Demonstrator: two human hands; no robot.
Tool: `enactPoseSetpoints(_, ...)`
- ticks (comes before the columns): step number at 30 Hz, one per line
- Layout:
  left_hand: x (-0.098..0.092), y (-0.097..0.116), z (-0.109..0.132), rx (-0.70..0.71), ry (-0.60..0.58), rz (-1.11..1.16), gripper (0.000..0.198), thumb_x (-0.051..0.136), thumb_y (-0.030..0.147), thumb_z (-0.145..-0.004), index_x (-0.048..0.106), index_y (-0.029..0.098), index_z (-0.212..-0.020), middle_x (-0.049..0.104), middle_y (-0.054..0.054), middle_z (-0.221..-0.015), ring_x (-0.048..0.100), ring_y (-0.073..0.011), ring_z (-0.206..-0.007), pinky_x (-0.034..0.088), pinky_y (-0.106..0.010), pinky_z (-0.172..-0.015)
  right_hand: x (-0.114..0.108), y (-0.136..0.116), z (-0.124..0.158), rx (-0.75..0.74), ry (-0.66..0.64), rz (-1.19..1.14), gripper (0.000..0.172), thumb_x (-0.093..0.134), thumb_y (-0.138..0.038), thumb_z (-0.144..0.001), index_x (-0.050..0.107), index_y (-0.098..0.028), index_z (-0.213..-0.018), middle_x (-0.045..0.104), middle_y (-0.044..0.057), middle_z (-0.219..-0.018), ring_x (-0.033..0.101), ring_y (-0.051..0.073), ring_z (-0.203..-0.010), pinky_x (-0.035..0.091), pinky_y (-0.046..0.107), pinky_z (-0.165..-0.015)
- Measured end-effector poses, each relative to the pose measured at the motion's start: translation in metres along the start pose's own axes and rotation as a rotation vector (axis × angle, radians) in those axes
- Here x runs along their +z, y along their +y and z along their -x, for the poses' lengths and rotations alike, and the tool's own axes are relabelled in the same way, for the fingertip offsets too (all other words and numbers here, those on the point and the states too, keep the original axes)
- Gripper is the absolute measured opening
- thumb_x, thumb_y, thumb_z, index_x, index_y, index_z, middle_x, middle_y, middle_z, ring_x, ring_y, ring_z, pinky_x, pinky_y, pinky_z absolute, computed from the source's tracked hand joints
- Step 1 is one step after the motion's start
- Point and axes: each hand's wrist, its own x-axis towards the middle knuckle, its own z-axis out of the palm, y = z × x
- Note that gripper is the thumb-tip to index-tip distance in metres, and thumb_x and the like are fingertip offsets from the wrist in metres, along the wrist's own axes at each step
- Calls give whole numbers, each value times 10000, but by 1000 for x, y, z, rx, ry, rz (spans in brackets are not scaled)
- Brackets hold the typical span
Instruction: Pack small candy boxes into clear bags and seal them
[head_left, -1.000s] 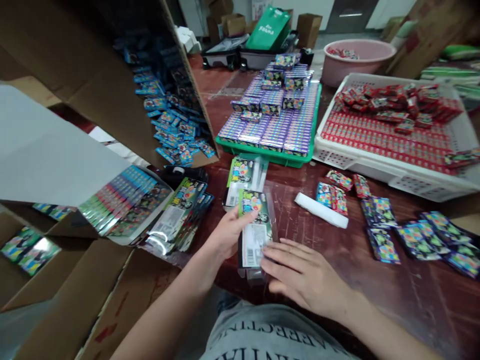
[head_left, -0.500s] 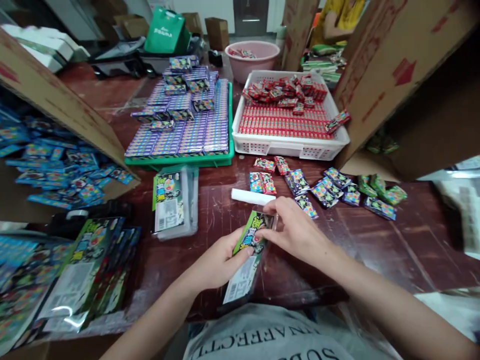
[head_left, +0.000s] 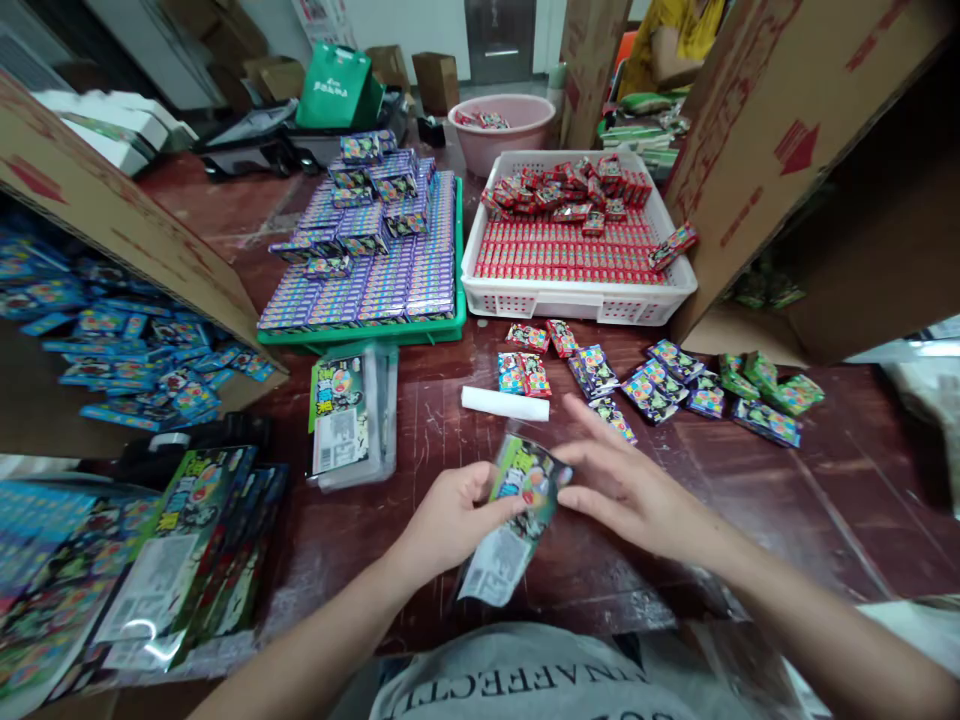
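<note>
My left hand (head_left: 446, 520) is closed on a clear plastic bag with a green printed card (head_left: 517, 505), held tilted just above the dark red table near its front edge. My right hand (head_left: 630, 485) is at the bag's upper right edge, thumb and a finger touching its top while the other fingers are stretched out. A white roll (head_left: 505, 403) lies just beyond the bag. Small loose candy packets (head_left: 652, 385) are scattered to the right of the roll.
A stack of the same bags (head_left: 349, 415) lies to the left. A green tray of purple packets (head_left: 375, 260) and a white basket of red packets (head_left: 577, 240) stand behind. Cardboard boxes (head_left: 787, 170) flank both sides. Another person in yellow (head_left: 675, 40) sits at the far right.
My view swung right, then steadied. The bag went from flat on the table to lifted and tilted. My right hand moved from the bag's lower edge to its top and spread its fingers.
</note>
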Motion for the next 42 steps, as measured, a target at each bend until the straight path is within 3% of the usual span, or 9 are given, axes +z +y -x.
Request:
enactPoseSetpoints(6,28,-31,-15,92,423,97,280,745,422,-850,700,170,-965,785,-38,-966,726,-216,-875,577,-323,-803,90,23,-1,278,272,-92,355,386,-480,-1044,567,-233,-1222,768,97,-939,757,257,-788,591,343,-640)
enactPoseSetpoints(11,31,-59,-14,90,504,-147,370,625,436,-948,612,222,-1250,738,-52,-1189,702,-235,-1085,543,-360,-965,126,27,-4,408,286,118,495,204,-496,-1065,597,-195,-1094,777,126,-848,757,286,-661,517,312,-532)
enactPoseSetpoints(14,11,-52,-5,125,498,-476,541,592,442,-968,458,244,-1453,644,-92,-1363,636,-259,-1221,503,-420,-1043,102,34,0,391,179,133,469,315,-539,-1051,611,-201,-1187,785,91,-867,769,276,-735,553,325,-610)
enactPoseSetpoints(19,-48,17,-35,405,605,-1088,393,547,345,-986,564,203,-1353,570,-121,-1439,509,-282,-1344,370,-466,-1165,-3,62,-22,262,314,364,524,544,-561,-962,546,-239,-1375,755,91,-1106,717,299,-962,572,453,-826)
enactPoseSetpoints(22,-73,68,-97,430,355,-1258,383,529,282,-973,576,205,-1346,642,-94,-1347,554,-264,-1280,388,-429,-1135,-48,79,-74,-8,200,556,691,651,-436,-911,411,-188,-1510,600,140,-1412,551,354,-1248,467,527,-1031)
enactPoseSetpoints(25,-79,100,-162,318,24,-1407,521,686,284,-836,588,177,-1336,670,-119,-1291,603,-299,-1192,433,-414,-1052,-55,82,-130,-116,-52,653,863,753,-401,-830,333,-208,-1559,491,129,-1530,465,376,-1319,420,543,-1057)
enactPoseSetpoints(31,-62,90,-206,260,-125,-1483,923,889,422,-520,566,115,-1328,683,-194,-1209,633,-384,-1098,487,-405,-902,-42,84,-154,-83,-116,742,1024,775,-439,-785,244,-82,-1584,550,218,-1432,465,404,-1299,367,540,-1071)
enactPoseSetpoints(37,-65,81,-193,294,-26,-1483,978,729,348,-657,344,98,-1520,581,-227,-1358,567,-415,-1220,403,-494,-1033,-85,107,-114,24,-29,730,1186,766,-608,-725,148,-135,-1620,373,231,-1577,407,449,-1375,351,602,-1101)
enactPoseSetpoints(42,-64,100,-175,500,37,-1304,825,671,333,-736,393,152,-1492,535,-147,-1406,538,-318,-1262,401,-428,-1090,-116,138,-103,-1,-152,668,1087,793,-379,-729,193,-190,-1616,258,153,-1661,299,397,-1473,305,561,-1162)
